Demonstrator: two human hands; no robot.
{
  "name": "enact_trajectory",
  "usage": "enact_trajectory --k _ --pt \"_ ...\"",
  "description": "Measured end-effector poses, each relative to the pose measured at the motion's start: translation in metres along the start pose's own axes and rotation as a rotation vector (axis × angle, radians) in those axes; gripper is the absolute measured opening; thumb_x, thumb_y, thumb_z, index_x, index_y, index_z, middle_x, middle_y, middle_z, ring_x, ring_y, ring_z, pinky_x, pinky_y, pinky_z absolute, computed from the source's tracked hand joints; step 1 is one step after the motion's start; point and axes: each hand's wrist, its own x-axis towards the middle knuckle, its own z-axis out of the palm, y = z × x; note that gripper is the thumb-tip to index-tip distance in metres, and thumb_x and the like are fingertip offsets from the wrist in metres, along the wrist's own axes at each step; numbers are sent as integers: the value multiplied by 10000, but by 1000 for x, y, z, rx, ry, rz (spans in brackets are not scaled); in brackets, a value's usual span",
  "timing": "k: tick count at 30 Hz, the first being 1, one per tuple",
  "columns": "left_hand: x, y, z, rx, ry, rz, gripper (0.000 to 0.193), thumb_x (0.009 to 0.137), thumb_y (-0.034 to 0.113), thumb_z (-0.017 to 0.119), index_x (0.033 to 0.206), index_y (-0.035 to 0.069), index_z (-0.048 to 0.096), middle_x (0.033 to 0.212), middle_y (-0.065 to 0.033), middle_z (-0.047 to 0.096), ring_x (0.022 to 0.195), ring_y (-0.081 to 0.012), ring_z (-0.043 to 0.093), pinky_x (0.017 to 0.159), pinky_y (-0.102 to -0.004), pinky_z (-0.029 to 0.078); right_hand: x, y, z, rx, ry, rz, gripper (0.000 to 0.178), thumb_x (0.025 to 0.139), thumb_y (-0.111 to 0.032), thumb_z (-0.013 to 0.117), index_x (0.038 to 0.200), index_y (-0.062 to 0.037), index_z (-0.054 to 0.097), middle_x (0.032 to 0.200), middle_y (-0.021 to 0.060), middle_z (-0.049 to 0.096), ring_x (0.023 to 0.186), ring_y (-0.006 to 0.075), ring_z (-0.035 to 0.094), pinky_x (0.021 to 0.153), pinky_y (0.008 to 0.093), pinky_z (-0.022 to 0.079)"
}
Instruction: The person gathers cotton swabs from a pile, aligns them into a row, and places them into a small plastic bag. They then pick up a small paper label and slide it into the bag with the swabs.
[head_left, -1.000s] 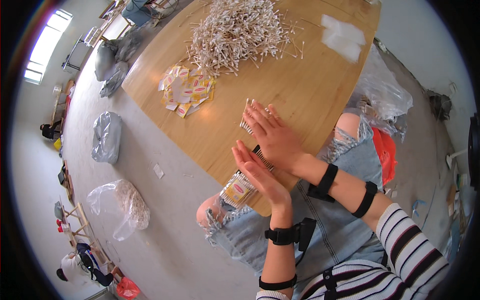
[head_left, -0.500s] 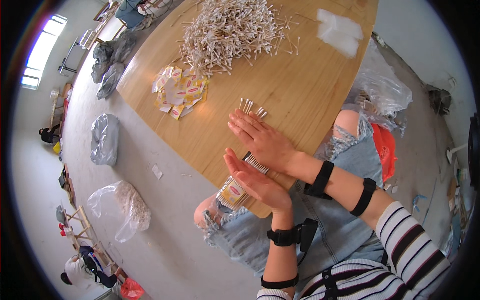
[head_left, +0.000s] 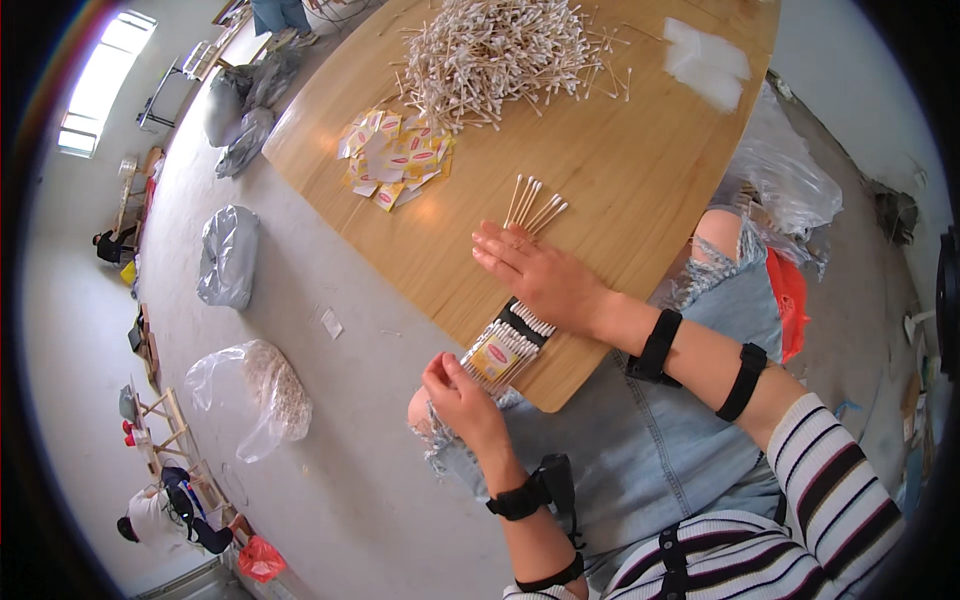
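My right hand (head_left: 550,285) lies flat over the table with its fingers stretched out. Several loose cotton swabs (head_left: 535,203) fan out beyond its fingers, their lower ends hidden under it. By its palm, a row of cotton swabs (head_left: 531,318) lies on a black strip (head_left: 520,328). Against that strip, at the table's near edge, rests a pack of cotton swabs (head_left: 495,357) with a yellow and white card. My left hand (head_left: 467,402) is just left of the pack, fingers curled together; what they hold, if anything, is hidden.
A large heap of cotton swabs (head_left: 500,60) covers the table's far part. Yellow and white cards (head_left: 400,158) are piled left of it, and clear plastic bags (head_left: 706,65) lie far right. Filled bags (head_left: 228,257) stand on the floor. Another person (head_left: 165,520) is at lower left.
My left hand has moved down and left, off the row of swabs, and its fingers have curled by the pack. My right hand stays flat; more of the loose swabs shows beyond it.
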Motion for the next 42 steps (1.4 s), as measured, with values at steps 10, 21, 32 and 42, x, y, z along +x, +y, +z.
enact_trajectory --k 10,21,32,42 --pt "4 -21 29 -253 -22 -8 503 1056 372 441 777 -18 592 661 -19 598 600 -67 514 534 -249 423 2 -12 6 109 -2 -29 473 908 -119 446 1352 38 489 1473 163 440 1427 284 338 1191 427 260" --pt "0 -8 24 -130 -6 69 478 1065 345 421 862 -40 619 728 -41 635 629 -81 540 553 -260 443 7 -40 11 289 48 50 495 875 -69 514 1362 8 485 1464 140 450 1418 302 349 1169 414 316" --pt "3 -6 15 -37 -110 30 478 1051 383 437 909 -47 589 790 -99 632 699 -160 560 625 -316 458 15 -52 16 896 62 17 535 895 -164 594 1383 9 459 1419 184 474 1397 346 359 1168 453 282" --pt "-8 84 41 313 -185 644 363 956 144 577 1277 -12 512 1255 -209 559 1178 -374 522 1009 -428 407 -2 73 -37 112 -45 -64 566 845 -225 679 1361 -74 503 1312 126 548 1365 291 403 1168 517 255"
